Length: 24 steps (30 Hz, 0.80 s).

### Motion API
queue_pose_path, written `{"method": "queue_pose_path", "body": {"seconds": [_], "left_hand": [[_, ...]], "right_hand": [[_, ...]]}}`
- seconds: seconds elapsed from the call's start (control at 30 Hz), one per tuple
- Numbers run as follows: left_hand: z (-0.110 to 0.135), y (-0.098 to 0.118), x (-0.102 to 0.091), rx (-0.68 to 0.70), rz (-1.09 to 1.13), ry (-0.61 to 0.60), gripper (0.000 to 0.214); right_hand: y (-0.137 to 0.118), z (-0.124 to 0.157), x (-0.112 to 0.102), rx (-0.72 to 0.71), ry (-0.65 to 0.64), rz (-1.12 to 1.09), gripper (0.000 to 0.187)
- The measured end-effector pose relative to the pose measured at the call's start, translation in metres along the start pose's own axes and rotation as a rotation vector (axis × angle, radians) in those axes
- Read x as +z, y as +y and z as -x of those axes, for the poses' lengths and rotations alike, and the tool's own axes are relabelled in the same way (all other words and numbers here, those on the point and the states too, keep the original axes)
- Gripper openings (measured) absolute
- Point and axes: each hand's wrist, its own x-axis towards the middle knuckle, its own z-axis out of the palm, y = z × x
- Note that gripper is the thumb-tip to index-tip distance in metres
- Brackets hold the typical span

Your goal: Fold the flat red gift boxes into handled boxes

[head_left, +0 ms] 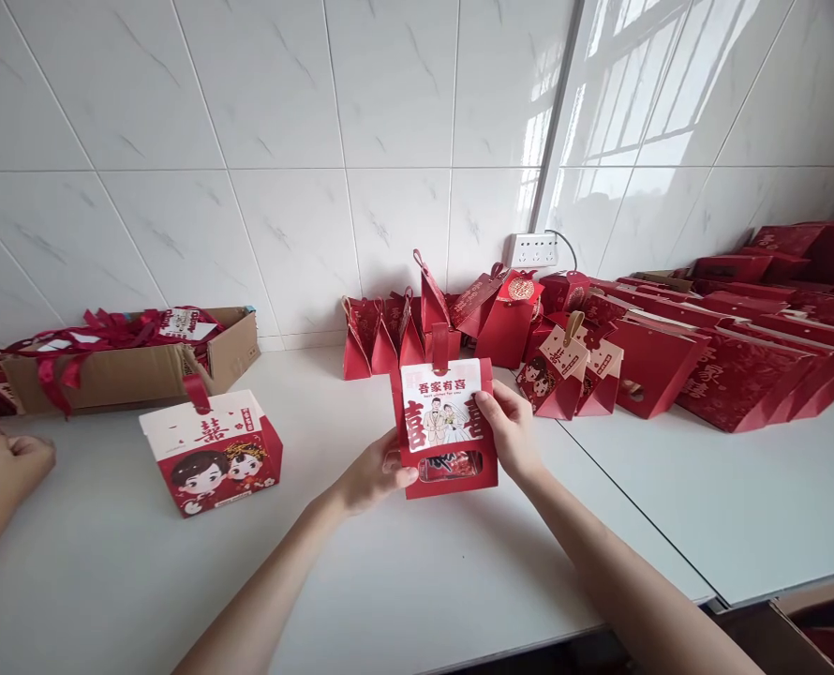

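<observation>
Between my two hands, above the white counter, I hold a red gift box [452, 486] upright. It has a white printed front with a cartoon couple, a window below and a ribbon loop on top. My left hand [381, 476] grips its lower left edge, the fingers partly behind it. My right hand [510, 427] pinches its right edge, thumb on the front. To the left stands a larger white-and-red gift box [213, 459] with two cartoon faces and a ribbon handle.
A cardboard box [108, 380] of ribbons and tags stands at the back left. Small red gift boxes [381, 337] line the wall, and many red gift bags [740, 375] fill the right. A power strip [533, 249] is behind. Another person's hand [9, 469] is at far left.
</observation>
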Motion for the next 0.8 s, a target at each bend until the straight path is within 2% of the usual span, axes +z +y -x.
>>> {"method": "queue_pose_path", "body": {"seconds": [0.17, 0.23, 0.33, 0.43, 0.6, 0.73, 0.8], "left_hand": [[0.003, 0.009, -0.005, 0.185, 0.08, 0.008, 0.078], [0.003, 0.007, -0.008, 0.223, 0.098, 0.036, 0.077], [0.003, 0.002, -0.008, 0.217, 0.17, 0.102, 0.067], [0.001, 0.002, -0.004, 0.189, 0.229, 0.144, 0.069], [0.001, 0.013, 0.003, 0.065, 0.103, 0.258, 0.063], [0.001, 0.01, 0.003, 0.058, 0.046, 0.308, 0.068], [0.0, 0.005, 0.002, 0.129, 0.014, 0.272, 0.069]], "right_hand": [[0.008, 0.007, 0.006, 0.022, -0.168, -0.023, 0.028], [0.012, 0.01, 0.01, 0.056, -0.195, -0.035, 0.03], [0.016, 0.014, 0.014, 0.094, -0.182, -0.045, 0.033], [0.017, 0.014, 0.013, 0.075, -0.179, -0.013, 0.035], [0.017, 0.007, 0.009, 0.047, -0.239, 0.067, 0.038], [0.009, 0.004, -0.007, 0.039, -0.377, 0.232, 0.04], [0.003, 0.011, -0.024, 0.049, -0.325, 0.273, 0.041]]}}
